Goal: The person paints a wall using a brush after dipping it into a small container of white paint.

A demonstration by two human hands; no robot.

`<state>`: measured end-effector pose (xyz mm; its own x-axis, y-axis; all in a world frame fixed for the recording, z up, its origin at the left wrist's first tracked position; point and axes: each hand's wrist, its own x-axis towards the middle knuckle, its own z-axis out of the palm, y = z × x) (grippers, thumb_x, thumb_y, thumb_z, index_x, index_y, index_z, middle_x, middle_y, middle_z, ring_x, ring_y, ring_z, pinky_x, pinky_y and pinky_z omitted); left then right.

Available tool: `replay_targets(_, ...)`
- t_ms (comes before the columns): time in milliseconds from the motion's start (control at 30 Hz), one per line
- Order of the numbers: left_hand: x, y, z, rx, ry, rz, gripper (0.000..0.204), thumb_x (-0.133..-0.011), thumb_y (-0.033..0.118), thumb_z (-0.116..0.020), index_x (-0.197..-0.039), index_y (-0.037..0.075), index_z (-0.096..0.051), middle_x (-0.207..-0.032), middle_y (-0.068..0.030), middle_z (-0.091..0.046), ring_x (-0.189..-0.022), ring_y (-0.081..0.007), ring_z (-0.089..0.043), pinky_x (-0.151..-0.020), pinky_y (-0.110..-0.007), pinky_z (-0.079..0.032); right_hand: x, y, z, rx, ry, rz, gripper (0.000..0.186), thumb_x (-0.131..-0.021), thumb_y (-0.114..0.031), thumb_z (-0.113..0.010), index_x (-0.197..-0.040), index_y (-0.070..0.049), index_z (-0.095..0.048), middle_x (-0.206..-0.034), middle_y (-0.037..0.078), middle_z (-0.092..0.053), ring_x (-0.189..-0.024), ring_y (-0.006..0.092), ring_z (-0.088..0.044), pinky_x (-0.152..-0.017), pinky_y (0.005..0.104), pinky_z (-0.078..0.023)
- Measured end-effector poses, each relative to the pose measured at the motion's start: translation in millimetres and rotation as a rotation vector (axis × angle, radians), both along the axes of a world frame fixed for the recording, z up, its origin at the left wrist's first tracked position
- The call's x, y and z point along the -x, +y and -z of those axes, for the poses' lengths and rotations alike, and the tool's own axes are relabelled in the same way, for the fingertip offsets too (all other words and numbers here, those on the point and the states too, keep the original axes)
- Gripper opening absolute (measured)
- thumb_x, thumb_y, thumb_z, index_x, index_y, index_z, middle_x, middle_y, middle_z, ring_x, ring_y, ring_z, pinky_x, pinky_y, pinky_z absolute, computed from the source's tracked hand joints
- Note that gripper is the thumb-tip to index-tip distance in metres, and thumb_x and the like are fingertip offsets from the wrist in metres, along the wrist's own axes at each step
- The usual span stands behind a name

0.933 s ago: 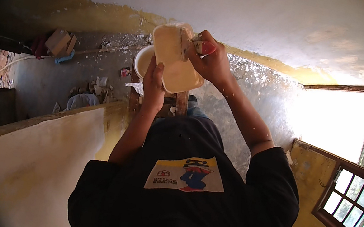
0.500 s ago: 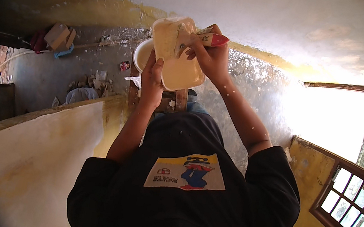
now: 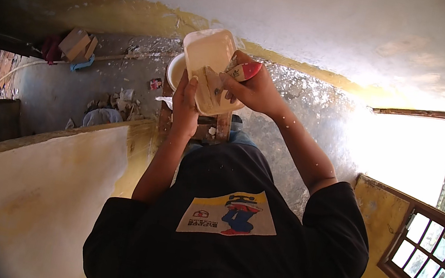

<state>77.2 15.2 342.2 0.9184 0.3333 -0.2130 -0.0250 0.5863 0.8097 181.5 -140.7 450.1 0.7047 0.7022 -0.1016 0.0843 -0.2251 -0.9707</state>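
Note:
My left hand [image 3: 186, 103] holds a shallow cream plastic tray [image 3: 205, 46] by its left edge, thumb over the rim. The tray is tilted, and a pale smear coats its inside. In my right hand [image 3: 256, 93] is a putty knife [image 3: 246, 72] with a pale handle and red end. Its wide blade lies inside the lower part of the tray, against the bottom. Pale specks dot my right forearm. Partly hidden behind the tray is a white bucket [image 3: 174, 72] with cream-coloured contents.
A wooden stool or bench [image 3: 223, 127] stands beneath my hands. Ahead rises a partly whitened wall [image 3: 289, 20]; a low wall [image 3: 70, 172] is at left. On the floor lie a cardboard box [image 3: 75, 44] and debris [image 3: 123, 102]. A paned window [image 3: 430, 250] is at right.
The putty knife has moved down the tray from its upper part to its lower part, my right hand lowering with it. The tray's tilt has changed a little.

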Motion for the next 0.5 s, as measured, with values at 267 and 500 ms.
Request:
replay_targets(267, 3.8, -9.2, -9.8, -0.009, -0.017, -0.004, 0.056, -0.109, 0.028, -0.048, -0.158, 0.004, -0.035, -0.14, -0.0099, -0.057, -0.123, -0.0171, -0.059, -0.101, -0.034, -0.051, -9.1, 3.7, -2.8, -0.038, -0.138, -0.071, 0.028, -0.097, -0.014, -0.069, -0.117, 0.003, -0.057, -0.082, 0.006, -0.069, -0.068, 0.0112, -0.07, -0.059, 0.0272, -0.057)
replay_targets(500, 11.5, -18.3, -16.9, 0.002, -0.002, -0.025, 0.058, -0.108, 0.027, -0.049, -0.159, 0.003, -0.034, -0.143, -0.0105, -0.055, -0.125, -0.0178, -0.057, -0.103, -0.033, -0.049, -26.4, 13.2, -4.5, 0.048, -0.444, 0.032, 0.022, -0.094, -0.015, -0.071, -0.095, 0.0, -0.054, -0.076, 0.01, -0.069, -0.068, 0.0132, -0.07, -0.058, 0.0308, -0.054)
